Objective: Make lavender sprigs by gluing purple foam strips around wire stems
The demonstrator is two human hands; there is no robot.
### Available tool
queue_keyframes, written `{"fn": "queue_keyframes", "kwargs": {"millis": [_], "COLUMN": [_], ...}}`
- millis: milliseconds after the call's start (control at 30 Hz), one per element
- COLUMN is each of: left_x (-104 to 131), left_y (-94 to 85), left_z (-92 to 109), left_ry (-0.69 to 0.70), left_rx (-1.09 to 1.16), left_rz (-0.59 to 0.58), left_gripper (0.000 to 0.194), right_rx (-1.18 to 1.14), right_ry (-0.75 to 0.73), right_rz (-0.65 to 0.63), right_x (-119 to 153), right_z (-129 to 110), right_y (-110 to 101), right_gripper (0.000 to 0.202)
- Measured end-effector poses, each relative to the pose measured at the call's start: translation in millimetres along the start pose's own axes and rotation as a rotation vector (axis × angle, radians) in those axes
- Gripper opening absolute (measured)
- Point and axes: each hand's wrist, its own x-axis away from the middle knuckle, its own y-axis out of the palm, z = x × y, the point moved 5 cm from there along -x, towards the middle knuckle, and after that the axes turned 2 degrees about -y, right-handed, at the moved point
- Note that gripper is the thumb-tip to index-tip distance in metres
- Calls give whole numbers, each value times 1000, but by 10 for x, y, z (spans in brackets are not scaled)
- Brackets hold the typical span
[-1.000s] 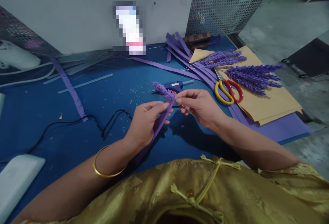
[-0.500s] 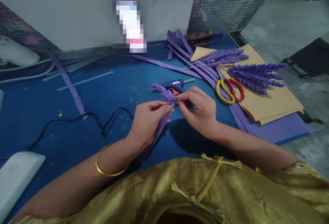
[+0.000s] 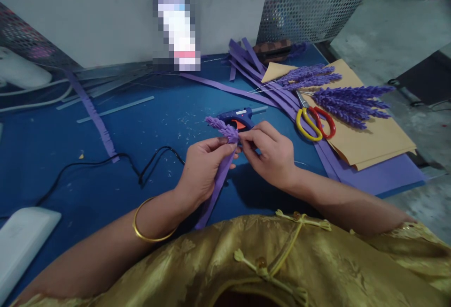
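Note:
Between my hands is a purple craft lavender sprig [image 3: 221, 127], its fringed tip pointing up and to the left. My left hand [image 3: 206, 164] is closed, thumb and fingers pinching the sprig's lower end and a purple strip [image 3: 219, 185] that hangs down toward my body. My right hand [image 3: 269, 152] pinches at the sprig's base from the right; its fingertips meet the left thumb there. A thin wire end [image 3: 301, 163] shows beyond the right hand. Just behind the sprig lies a blue glue gun [image 3: 243, 113] with an orange trigger, partly covered.
To the right, scissors [image 3: 315, 121] with yellow and red handles rest by brown paper [image 3: 373, 145] and finished lavender sprigs [image 3: 352, 103]. Purple strips [image 3: 260, 74] lie behind. A fringed strip [image 3: 95, 114], glue stick [image 3: 116, 110] and black cord [image 3: 84, 161] are at left.
The sprig has shifted slightly down and left, turning a little in my fingers. Its hanging strip now shows flatter and longer. The wire end has come into sight right of my right hand.

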Motion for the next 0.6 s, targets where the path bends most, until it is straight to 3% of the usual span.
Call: {"fn": "queue_keyframes", "kwargs": {"millis": [167, 400, 600], "left_x": [8, 10, -32], "left_y": [12, -12, -60], "left_z": [-10, 45, 113], "left_ry": [29, 66, 119], "left_rx": [-21, 3, -6], "left_rz": [-8, 27, 69], "left_gripper": [14, 15, 17], "right_rx": [50, 27, -152], "right_ry": [-66, -101, -76], "right_rz": [20, -49, -47], "right_x": [16, 74, 48], "right_z": [-40, -76, -55], "right_y": [9, 79, 81], "right_gripper": [22, 32, 39]}}
